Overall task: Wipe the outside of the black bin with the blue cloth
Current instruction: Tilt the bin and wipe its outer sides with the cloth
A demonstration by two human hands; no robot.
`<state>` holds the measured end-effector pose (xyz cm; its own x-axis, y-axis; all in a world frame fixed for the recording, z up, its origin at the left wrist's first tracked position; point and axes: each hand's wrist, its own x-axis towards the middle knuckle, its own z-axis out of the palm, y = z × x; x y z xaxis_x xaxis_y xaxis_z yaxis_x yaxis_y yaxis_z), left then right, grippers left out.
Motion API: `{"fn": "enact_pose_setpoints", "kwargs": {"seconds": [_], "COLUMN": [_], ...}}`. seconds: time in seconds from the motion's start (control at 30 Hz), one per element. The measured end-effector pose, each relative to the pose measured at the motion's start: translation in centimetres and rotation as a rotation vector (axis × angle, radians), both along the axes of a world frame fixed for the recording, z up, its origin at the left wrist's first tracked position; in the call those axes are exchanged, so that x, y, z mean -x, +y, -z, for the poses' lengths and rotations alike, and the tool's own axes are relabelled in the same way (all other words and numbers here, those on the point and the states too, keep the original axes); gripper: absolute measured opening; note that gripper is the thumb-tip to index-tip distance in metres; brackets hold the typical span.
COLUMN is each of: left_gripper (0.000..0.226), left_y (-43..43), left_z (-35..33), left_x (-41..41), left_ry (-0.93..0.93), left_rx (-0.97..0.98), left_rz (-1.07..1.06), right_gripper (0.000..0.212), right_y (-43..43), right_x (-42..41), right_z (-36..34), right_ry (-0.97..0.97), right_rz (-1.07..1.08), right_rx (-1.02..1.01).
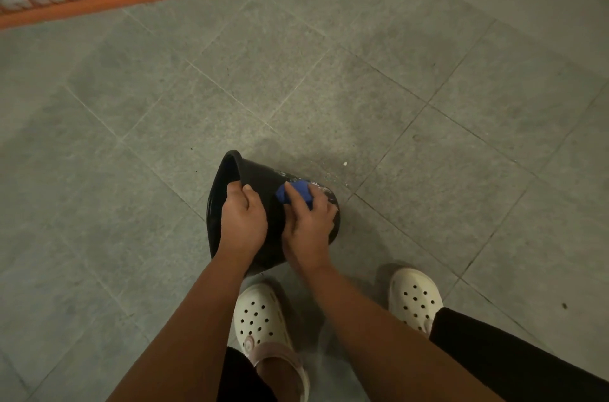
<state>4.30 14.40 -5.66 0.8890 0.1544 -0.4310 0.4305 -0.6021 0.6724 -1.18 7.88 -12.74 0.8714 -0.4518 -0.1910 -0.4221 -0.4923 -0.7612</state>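
Floor [395, 72]: grey tiles all round the black bin, which is tipped over on them right in front of the person's feet
Orange grille [99, 3]: well beyond the bin, along the far edge of the floor
Black bin [260, 177]: lying tilted, mouth to the left and base to the right; pale smears show on its outer wall near the base
Clogs [260, 316]: white pair, just on the near side of the bin
Left hand [243, 220]: fingers curled over the bin's rim, thumb on the outside, steadying it
Right hand [309, 230]: closed round the blue cloth, pressing it to the bin's wall near the base
Blue cloth [296, 192]: bunched, touching the bin's outer wall beside the smears
Risk: the bin (round and resting on its side) could roll or skid under a hard push if the rim hold loosens; the small wad could also slip from the fingers
Hidden: the bin's underside and far wall, most of its inside, and the cloth under the right hand; dim light blurs what the smears are
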Motion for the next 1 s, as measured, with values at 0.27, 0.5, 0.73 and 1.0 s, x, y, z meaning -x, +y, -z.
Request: {"fn": "enact_pose_setpoints", "kwargs": {"seconds": [0.27, 0.5, 0.73, 1.0], "left_gripper": [0.028, 0.035, 0.016, 0.033], "left_y": [0.2, 0.1, -0.5, -0.3], "left_z": [-0.3, -1.0, 0.0, -0.3], "left_x": [0.7, 0.3, -1.7, -1.3], "left_ry": [-0.036, 0.034, 0.174, 0.038], "left_rx": [0.006, 0.064, 0.052, -0.010], "left_rz": [0.044, 0.060, -0.171, 0.009], "right_gripper": [0.040, 0.045, 0.052, 0.047], "right_y": [-4.3, -5.0, -4.8, -5.2], "right_x": [1.5, 0.6, 1.9, 2.6], "right_z": [4.5, 4.4, 4.4, 4.9], "right_ry": [0.221, 0.316, 0.157, 0.009], "right_rz": [0.098, 0.122, 0.179, 0.104], "right_rx": [-0.071, -0.136, -0.129, -0.043]}}
